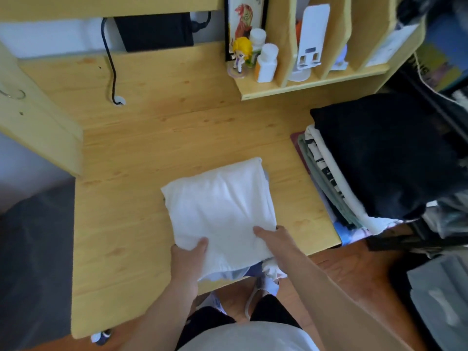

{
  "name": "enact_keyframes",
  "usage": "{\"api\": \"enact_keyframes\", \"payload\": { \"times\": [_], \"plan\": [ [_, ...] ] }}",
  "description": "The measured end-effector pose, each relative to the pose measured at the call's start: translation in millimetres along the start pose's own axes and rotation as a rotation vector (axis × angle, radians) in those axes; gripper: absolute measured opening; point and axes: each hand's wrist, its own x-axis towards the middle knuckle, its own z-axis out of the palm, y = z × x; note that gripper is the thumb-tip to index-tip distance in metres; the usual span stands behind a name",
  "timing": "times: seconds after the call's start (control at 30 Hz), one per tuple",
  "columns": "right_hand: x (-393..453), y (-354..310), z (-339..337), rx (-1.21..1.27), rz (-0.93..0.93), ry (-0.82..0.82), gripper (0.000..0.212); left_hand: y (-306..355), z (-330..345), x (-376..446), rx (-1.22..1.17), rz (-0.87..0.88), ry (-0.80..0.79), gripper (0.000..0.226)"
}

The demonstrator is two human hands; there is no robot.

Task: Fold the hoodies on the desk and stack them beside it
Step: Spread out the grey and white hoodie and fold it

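the white hoodie is folded into a square at the near edge of the desk. it's gripped at both near corners, left hand and right hand, thumbs on top, fingers tucked under, probably so it stays folded when lifted to the stack on the right.

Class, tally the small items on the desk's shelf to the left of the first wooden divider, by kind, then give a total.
White bottles: 2
Yellow-haired figurine: 1
Framed picture: 1
Total: 4
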Motion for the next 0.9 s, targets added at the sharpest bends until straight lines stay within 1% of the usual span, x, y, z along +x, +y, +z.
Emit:
{"api": "enact_keyframes", "payload": {
  "times": [0.07,0.1,0.13,0.2,0.27,0.37,0.4,0.43,0.47,0.53,0.6,0.67,0.7,0.73,0.77,0.83,0.9],
  "plan": [
    [-17.7,4.8,-15.0,0.212,0.179,-0.201,0.054,6.3,-5.6,-4.3,-0.111,-0.159,-0.167,0.044],
    [-27.9,7.8,-23.5,0.28,0.224,-0.256,0.058,8.7,-11.8,-10.5,-0.193,-0.246,-0.293,0.043],
    [-37.8,10.0,-32.5,0.349,0.239,-0.292,0.063,12.5,-19.0,-21.2,-0.275,-0.312,-0.383,0.042],
    [-53.9,8.2,-52.9,0.473,0.187,-0.367,0.064,24.9,-22.0,-48.8,-0.409,-0.349,-0.509,0.041],
    [-76.2,-8.1,-74.9,0.499,0.095,-0.436,0.054,42.9,-12.8,-80.2,-0.482,-0.281,-0.574,0.039],
    [-108.0,-45.3,-125.7,0.441,-0.091,-0.391,0.036,76.4,17.6,-133.4,-0.511,-0.067,-0.595,0.042],
    [-121.1,-59.7,-147.1,0.446,-0.197,-0.389,0.028,88.9,30.9,-153.0,-0.527,-0.002,-0.602,0.043],
    [-133.5,-74.2,-171.7,0.452,-0.316,-0.407,0.026,102.3,46.4,-174.9,-0.539,0.071,-0.614,0.043],
    [-146.7,-87.6,-198.4,0.453,-0.428,-0.421,0.031,114.5,62.9,-199.0,-0.527,0.153,-0.627,0.038],
    [-170.0,-114.6,-257.2,0.458,-0.634,-0.413,0.037,138.1,103.6,-248.5,-0.489,0.349,-0.654,0.02],
    [-185.3,-144.2,-320.2,0.428,-0.825,-0.35,0.033,159.7,151.7,-290.5,-0.514,0.529,-0.7,0.026],
    [-186.6,-172.8,-379.0,0.412,-0.937,-0.292,0.032,177.7,200.8,-313.2,-0.529,0.631,-0.774,0.028],
    [-180.0,-184.4,-404.4,0.405,-0.95,-0.273,0.033,183.5,225.0,-318.4,-0.514,0.654,-0.801,0.037],
    [-165.6,-192.8,-427.1,0.392,-0.938,-0.259,0.035,186.3,247.8,-314.8,-0.496,0.648,-0.798,0.048],
    [-147.6,-198.4,-445.6,0.372,-0.915,-0.259,0.036,186.4,271.3,-308.1,-0.483,0.627,-0.771,0.052],
    [-94.2,-196.5,-470.0,0.307,-0.822,-0.285,0.041,170.5,315.3,-279.9,-0.459,0.569,-0.657,0.049],
    [-29.1,-175.9,-477.2,0.22,-0.648,-0.262,0.043,135.3,353.5,-243.5,-0.371,0.466,-0.474,0.051]
  ]
}}
